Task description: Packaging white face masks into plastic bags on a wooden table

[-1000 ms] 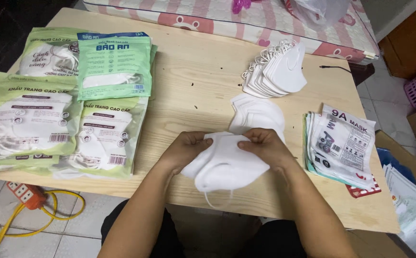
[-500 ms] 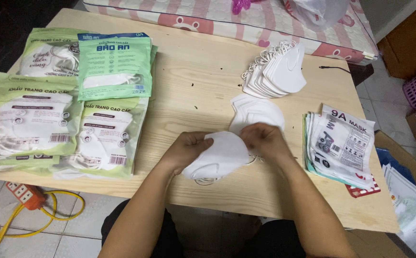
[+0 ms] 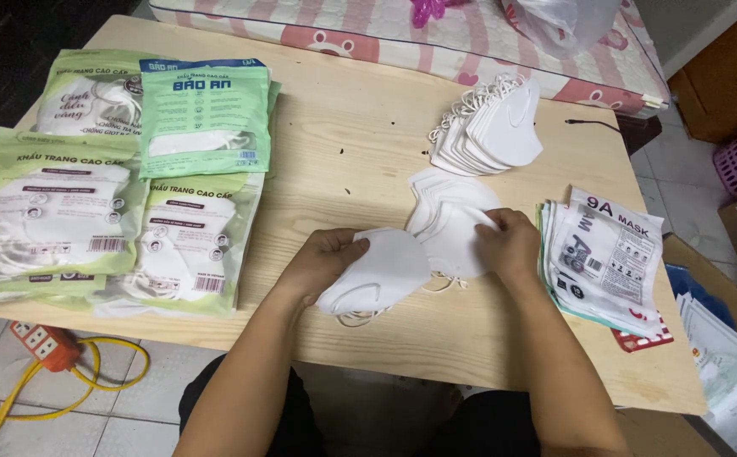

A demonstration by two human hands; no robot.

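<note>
A: Head view. Left hand (image 3: pixel 322 261) near the front edge of the desk (image 3: pixel 360 144), grip closed on a folded white mask (image 3: pixel 381 275), thumb on top, ear loops hanging out under it toward the front edge. Right hand (image 3: pixel 512 245) just beside, fingers pinched on the top piece of a small pile of white masks (image 3: pixel 449 207) lying flat near the middle of the desk.

B: So both grips holding something. How to do it well?

A: Better to pinch only one layer at the right, near the fold and not on the loop. Good to lift slowly, since the pieces look thin and probably cling together. At the left, better to keep the held mask flat and the loops free, so no tangle.

B: And around?

A: A bigger fanned stack of masks (image 3: pixel 491 127) toward the far right part of the desk, well apart from the hands. Printed white pouches (image 3: pixel 610 258) at the right edge, near the right hand. Green filled packets (image 3: pixel 114 195) along the left edge. Cannot tell how many pieces in the small pile.
</note>
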